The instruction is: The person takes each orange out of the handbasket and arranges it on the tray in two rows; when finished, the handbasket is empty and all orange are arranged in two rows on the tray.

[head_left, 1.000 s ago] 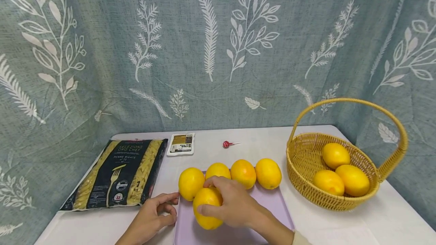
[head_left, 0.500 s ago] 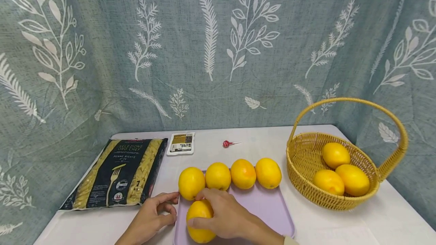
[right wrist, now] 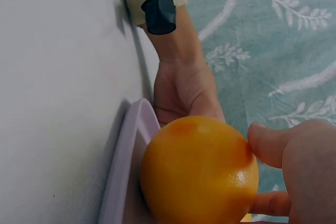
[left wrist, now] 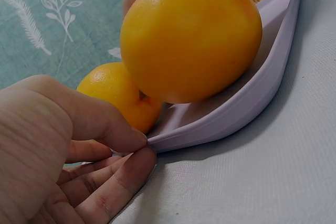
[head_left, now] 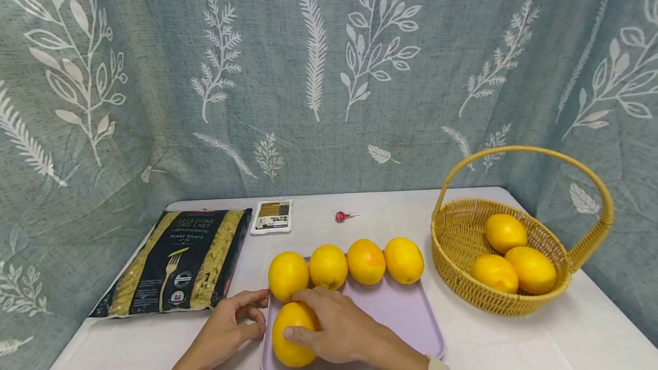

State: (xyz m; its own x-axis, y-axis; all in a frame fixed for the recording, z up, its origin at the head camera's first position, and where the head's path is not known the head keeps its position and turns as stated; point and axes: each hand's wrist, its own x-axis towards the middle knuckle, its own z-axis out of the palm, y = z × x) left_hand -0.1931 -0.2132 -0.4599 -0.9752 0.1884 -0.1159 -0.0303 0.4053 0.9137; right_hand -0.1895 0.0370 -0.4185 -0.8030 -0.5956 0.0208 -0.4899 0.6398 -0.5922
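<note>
My right hand grips an orange over the left front part of the lilac tray, thumb on the near side and fingers over the far side. In the left wrist view, that held orange is large and close to the tray's rim. My left hand pinches the tray's left edge between thumb and forefinger. Along the tray's far side sit several more oranges in a row, the leftmost orange just beyond the held one. Whether the held orange touches the tray floor is hard to tell.
A wicker basket with a tall handle stands on the right, with three oranges inside. On the left lies a bag of penne pasta. Behind the tray are a small flat packet and a red lollipop.
My right hand has carried the orange left and toward me, from near the row of oranges to the tray's left front. My left hand has stayed at the tray edge.
</note>
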